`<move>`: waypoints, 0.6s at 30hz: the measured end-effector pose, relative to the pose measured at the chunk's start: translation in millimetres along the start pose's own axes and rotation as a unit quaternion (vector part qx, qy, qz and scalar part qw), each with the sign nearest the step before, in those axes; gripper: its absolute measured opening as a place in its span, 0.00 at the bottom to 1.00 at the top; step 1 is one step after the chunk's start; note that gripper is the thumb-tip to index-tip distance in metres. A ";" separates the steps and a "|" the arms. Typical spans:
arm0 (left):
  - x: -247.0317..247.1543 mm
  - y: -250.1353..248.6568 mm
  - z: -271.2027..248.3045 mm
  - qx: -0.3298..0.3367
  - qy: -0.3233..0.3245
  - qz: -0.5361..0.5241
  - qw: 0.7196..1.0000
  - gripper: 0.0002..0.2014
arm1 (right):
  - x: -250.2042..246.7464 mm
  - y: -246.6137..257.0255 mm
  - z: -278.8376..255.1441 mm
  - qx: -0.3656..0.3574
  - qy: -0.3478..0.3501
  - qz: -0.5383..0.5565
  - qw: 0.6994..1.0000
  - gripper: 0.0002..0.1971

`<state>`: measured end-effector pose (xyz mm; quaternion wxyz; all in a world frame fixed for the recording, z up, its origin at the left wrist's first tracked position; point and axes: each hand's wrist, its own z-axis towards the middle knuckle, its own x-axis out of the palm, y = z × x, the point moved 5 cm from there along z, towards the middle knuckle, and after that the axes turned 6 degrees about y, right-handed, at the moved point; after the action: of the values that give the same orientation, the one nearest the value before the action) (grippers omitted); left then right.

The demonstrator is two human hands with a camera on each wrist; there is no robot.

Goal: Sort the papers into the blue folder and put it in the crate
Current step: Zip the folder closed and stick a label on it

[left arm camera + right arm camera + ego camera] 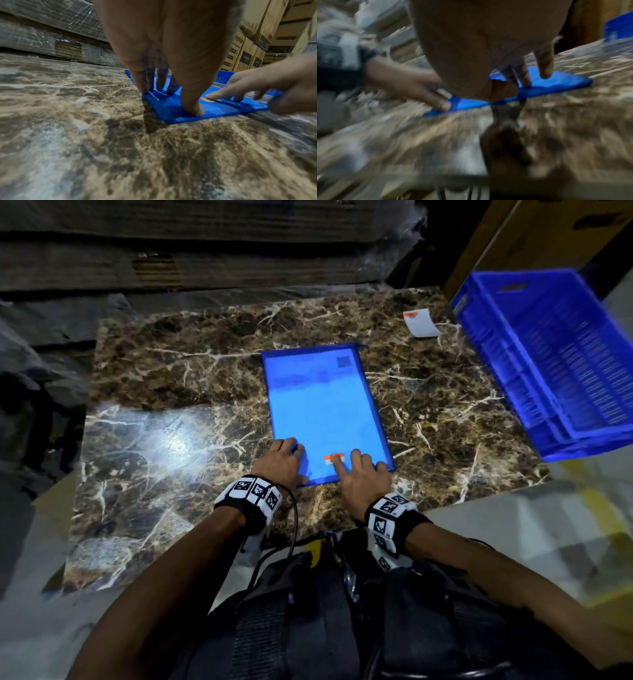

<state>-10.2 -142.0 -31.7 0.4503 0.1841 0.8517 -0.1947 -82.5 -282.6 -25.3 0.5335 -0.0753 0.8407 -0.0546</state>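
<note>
A flat, translucent blue plastic folder (323, 409) lies on the brown marble-patterned worktop (164, 392), roughly at its middle and running lengthwise from the near edge toward the far one. Printed sheets show faintly through its cover, so the papers are inside it, and a zip runs along its far end.

The person's left hand (282, 462) rests on the folder's near left corner. Seen from the left wrist, its fingers (145, 81) are straight, tips down on the plastic by the left edge, and the thumb is pressed flat near the near edge; nothing is gripped. The right hand (363, 470) lies on the near right part of the folder, fingers extended and spread, with the forefinger tip on a small orange-and-white label (333, 458) that shows through the cover. The right wrist view is blurred, but there too the fingers are straight on the blue surface, not curled round it.

A blue ribbed plastic crate (555, 361) stands at the right edge of the worktop, well apart from the folder. A small white slip with an orange band (422, 322) lies at the far right corner, just beside the crate. Stacked brown cardboard cartons (254, 44) rise behind the worktop.
</note>
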 end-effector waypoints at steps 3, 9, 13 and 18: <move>-1.2 -0.5 -0.4 0.001 0.001 0.001 1.000 0.39 | -0.7 2.9 -0.1 -0.003 -0.021 -0.022 1.000 0.24; -0.4 -1.4 -0.7 0.006 -0.010 0.001 1.000 0.38 | -3.6 5.4 -2.5 0.007 -0.009 0.028 1.000 0.31; -1.9 -2.8 -2.5 0.009 -0.024 0.004 1.000 0.38 | -1.3 7.3 -5.3 -0.009 -0.021 -0.003 1.000 0.31; -1.2 -3.1 -2.2 0.009 -0.025 0.011 1.000 0.38 | 1.3 5.2 -3.7 0.001 0.003 0.025 1.000 0.32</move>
<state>-12.6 -143.7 -29.0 0.4713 0.1925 0.8366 -0.2023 -86.8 -277.7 -25.8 0.5322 -0.0536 0.8439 -0.0425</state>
